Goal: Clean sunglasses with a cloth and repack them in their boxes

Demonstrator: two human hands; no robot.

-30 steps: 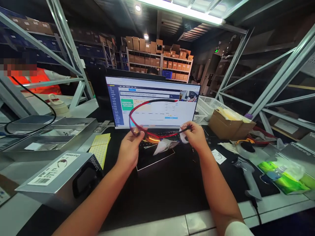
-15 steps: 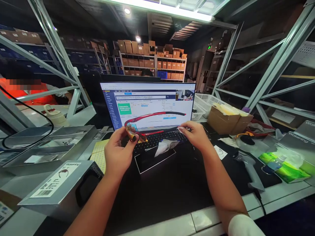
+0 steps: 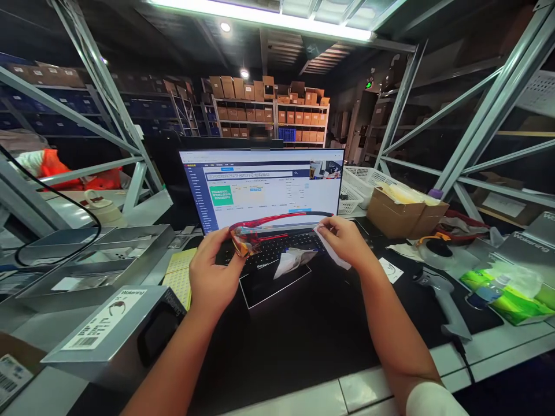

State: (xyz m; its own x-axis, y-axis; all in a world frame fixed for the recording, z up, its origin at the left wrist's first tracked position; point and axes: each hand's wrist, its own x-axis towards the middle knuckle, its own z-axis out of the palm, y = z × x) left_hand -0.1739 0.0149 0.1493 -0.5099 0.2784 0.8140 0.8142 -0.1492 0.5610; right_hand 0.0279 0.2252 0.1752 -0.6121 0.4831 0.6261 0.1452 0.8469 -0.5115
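My left hand [image 3: 212,274] is closed on the front of a pair of glasses [image 3: 277,219] with red temples, dark tips and amber lenses. The temples point right, in front of the monitor. My right hand [image 3: 347,240] pinches a thin white strip [image 3: 333,253] that hangs beneath its fingers, close to the temple tips. Whether it also touches a tip, I cannot tell. Under the glasses lie a black keyboard [image 3: 299,238], a crumpled whitish packet [image 3: 292,260] and a flat black white-edged piece [image 3: 264,289].
A lit monitor [image 3: 260,190] stands ahead. At left are a grey glasses box [image 3: 104,323], a yellow pad [image 3: 178,271] and grey trays [image 3: 91,268]. To the right are a barcode scanner [image 3: 444,300], a tissue pack [image 3: 498,300] and a cardboard box [image 3: 399,214].
The glasses have tilted, and their upper temple sits lower. The white strip now hangs clearly from my right hand, which has stayed near the temple tips.
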